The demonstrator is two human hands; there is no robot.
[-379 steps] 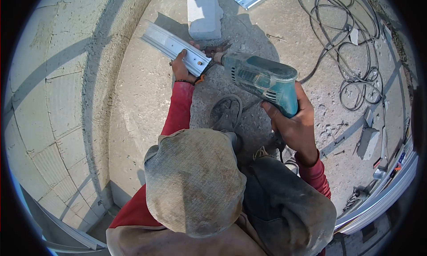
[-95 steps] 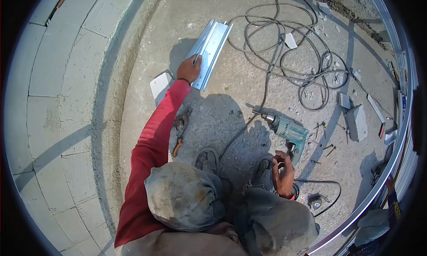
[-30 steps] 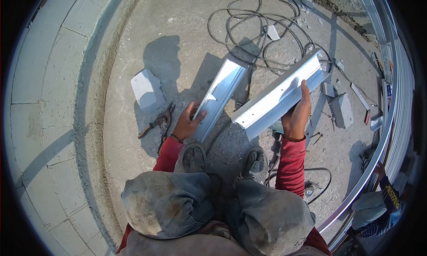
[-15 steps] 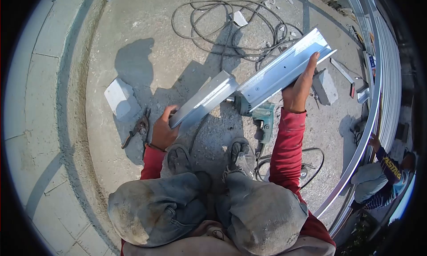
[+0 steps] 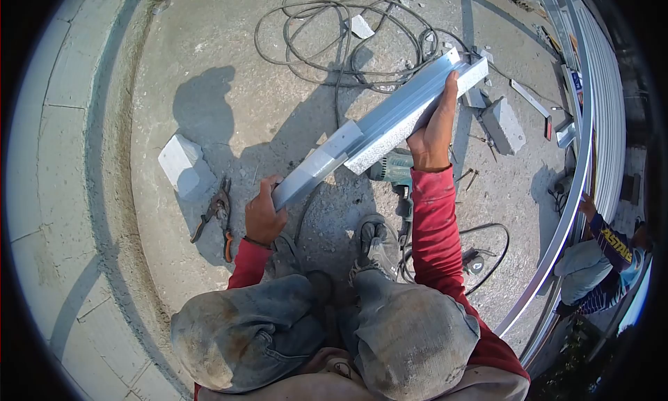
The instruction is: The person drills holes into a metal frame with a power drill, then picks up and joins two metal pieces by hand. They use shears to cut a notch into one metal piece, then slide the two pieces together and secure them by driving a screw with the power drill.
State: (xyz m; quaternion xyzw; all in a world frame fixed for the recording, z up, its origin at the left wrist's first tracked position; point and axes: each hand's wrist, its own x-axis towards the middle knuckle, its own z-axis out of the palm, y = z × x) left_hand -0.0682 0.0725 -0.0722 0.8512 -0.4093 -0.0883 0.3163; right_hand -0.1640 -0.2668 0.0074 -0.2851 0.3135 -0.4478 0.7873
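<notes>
My left hand [image 5: 264, 214] is closed around the lower end of a narrow metal channel [image 5: 314, 167]. In my right hand [image 5: 433, 140] is a wider metal channel [image 5: 403, 112], with the thumb laid along its edge near the far end. The narrow channel's upper end overlaps the near end of the wider one, so both run in one slanting line up to the right. Partly hidden below the wider channel, a green power drill [image 5: 394, 167] lies on the concrete floor. Tin snips with orange-tipped handles [image 5: 217, 210] lie left of my left hand.
A broken block [image 5: 186, 168] lies at left, another block [image 5: 504, 126] at right. Looped cable [image 5: 306, 42] spreads across the far floor. A square [image 5: 530, 98] lies at right. Long metal rails [image 5: 589, 115] curve along the right side, where another person [image 5: 591, 265] crouches.
Both channels have turned over in my hands, and their ends now overlap more closely. My right hand has moved left. The drill shows less behind the wider channel.
</notes>
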